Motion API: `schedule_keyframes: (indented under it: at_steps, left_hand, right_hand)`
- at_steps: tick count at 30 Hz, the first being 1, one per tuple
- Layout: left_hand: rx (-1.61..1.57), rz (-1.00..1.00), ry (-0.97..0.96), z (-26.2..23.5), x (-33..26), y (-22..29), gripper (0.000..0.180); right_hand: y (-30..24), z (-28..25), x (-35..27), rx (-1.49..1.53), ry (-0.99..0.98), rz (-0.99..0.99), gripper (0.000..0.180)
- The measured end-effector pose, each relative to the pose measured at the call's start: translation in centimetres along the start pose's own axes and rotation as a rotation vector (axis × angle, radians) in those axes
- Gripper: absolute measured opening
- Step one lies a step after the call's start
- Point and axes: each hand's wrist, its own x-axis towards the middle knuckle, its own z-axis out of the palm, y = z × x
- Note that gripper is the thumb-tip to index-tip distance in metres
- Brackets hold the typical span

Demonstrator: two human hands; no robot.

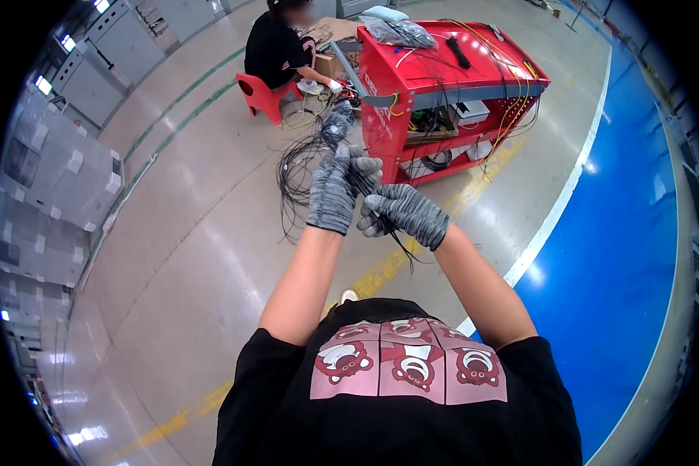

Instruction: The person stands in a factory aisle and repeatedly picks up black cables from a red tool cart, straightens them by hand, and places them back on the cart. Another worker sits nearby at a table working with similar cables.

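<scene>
My left hand (pixel 334 193), in a grey knit glove, is closed around a bundle of thin black cables (pixel 293 172). Their long loops hang down on the far left side of that hand. Close beside it, my right hand (pixel 408 213), gloved alike, is also closed on the bundle, with fingers and thumb pinching it. Loose cable ends (pixel 400 242) dangle below the right hand. A clear plastic bag (pixel 338 124) shows just beyond my left hand; whether it touches the cables I cannot tell.
A red cart (pixel 380 116) stands ahead, with cables draped over its top and boxes on its shelves. Left of it, a person (pixel 276 50) sits on a red plastic stool (pixel 260 99), handling wires. Plastic-wrapped cabinets (pixel 62 171) line the left. Blue floor (pixel 598 311) lies to the right.
</scene>
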Motion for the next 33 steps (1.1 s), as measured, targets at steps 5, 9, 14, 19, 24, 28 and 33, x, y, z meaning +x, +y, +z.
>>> schedule_keyframes:
  at_steps: [5, 9, 14, 19, 24, 28, 33]
  left_hand:
    - [-0.012, 0.166, -0.071, -0.7, 2.6, 2.0, 0.026]
    - [-0.047, 0.25, -0.071, -2.4, 4.7, 6.4, 0.026]
    - [0.052, 0.407, 0.039, -6.6, 5.8, 13.7, 0.017]
    - [0.073, 0.575, 0.095, -13.1, 5.0, 23.1, 0.017]
    - [0.061, 0.688, 0.348, -19.7, 3.1, 31.2, 0.007]
    - [0.026, 0.593, 0.382, -25.0, 1.6, 33.3, 0.015]
    - [0.066, 0.557, 0.52, -29.4, 0.2, 29.2, 0.026]
  right_hand:
    - [1.3, -1.4, -2.1, -0.029, -0.03, -0.03, 0.022]
    - [2.5, -2.5, -4.0, -0.059, -0.083, 0.005, 0.023]
    - [4.1, -3.8, -5.9, -0.057, -0.153, 0.047, 0.025]
    - [5.0, -4.8, -7.6, -0.089, -0.228, 0.08, 0.026]
    - [4.7, -6.0, -7.7, -0.137, -0.254, 0.143, 0.027]
    - [4.4, -6.5, -7.2, -0.174, -0.276, 0.119, 0.029]
    - [1.7, -5.5, -6.5, -0.394, -0.26, 0.138, 0.028]
